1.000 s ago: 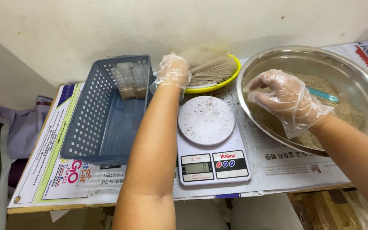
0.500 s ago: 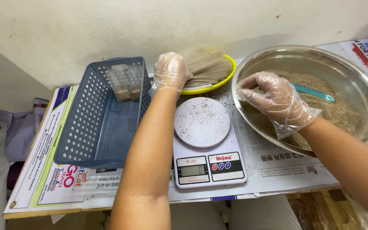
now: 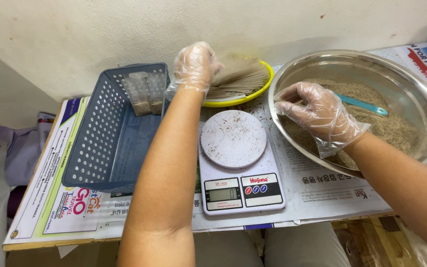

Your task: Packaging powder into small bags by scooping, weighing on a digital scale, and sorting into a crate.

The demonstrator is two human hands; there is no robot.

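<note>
Left hand (image 3: 195,66) pinches sachets (image 3: 238,76) in yellow bowl (image 3: 265,86); right hand (image 3: 317,112), curled, over grain-filled steel bowl (image 3: 406,79).

Right hand (image 3: 317,116) now nearer the steel bowl's (image 3: 352,62) left rim.

Thin, clear, crinkled plastic gloves cover the left hand (image 3: 195,66) and the right hand (image 3: 318,114). The wide bowl (image 3: 423,106) at right is polished, glossy metal, holding coarse, matt grain (image 3: 394,123). The basket (image 3: 106,133) at left is matt blue-grey perforated plastic. The scale (image 3: 238,163) has smooth white plastic, its round plate speckled. Printed newspaper (image 3: 322,190) lies underneath, matt.
</note>
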